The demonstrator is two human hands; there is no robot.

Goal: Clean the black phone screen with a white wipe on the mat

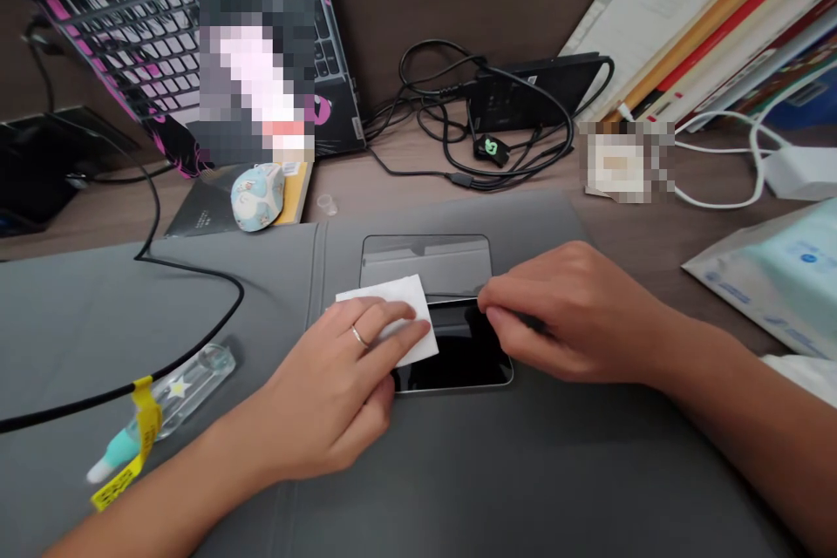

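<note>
A phone (474,353) with a dark, shiny screen lies flat on a grey desk mat (523,471). A white square wipe (418,353) covers its left part. My left hand (353,375), wearing a ring, presses the wipe down with bent fingers, its thumb low beside the phone's left end. My right hand (562,314) is closed at the phone's upper right edge, thumb and index finger together; whatever is between them is hidden. Just behind the phone lies a clear rectangular sheet (425,257) with a dark outline, like a screen protector.
A laptop (261,44) stands at the back left, with a patterned mouse (258,196) before it. A black cable (196,357) crosses the mat beside a clear, teal-ended pen-like tool (189,388). Behind are a power adapter (536,91), books (719,26) and a tissue pack (785,279).
</note>
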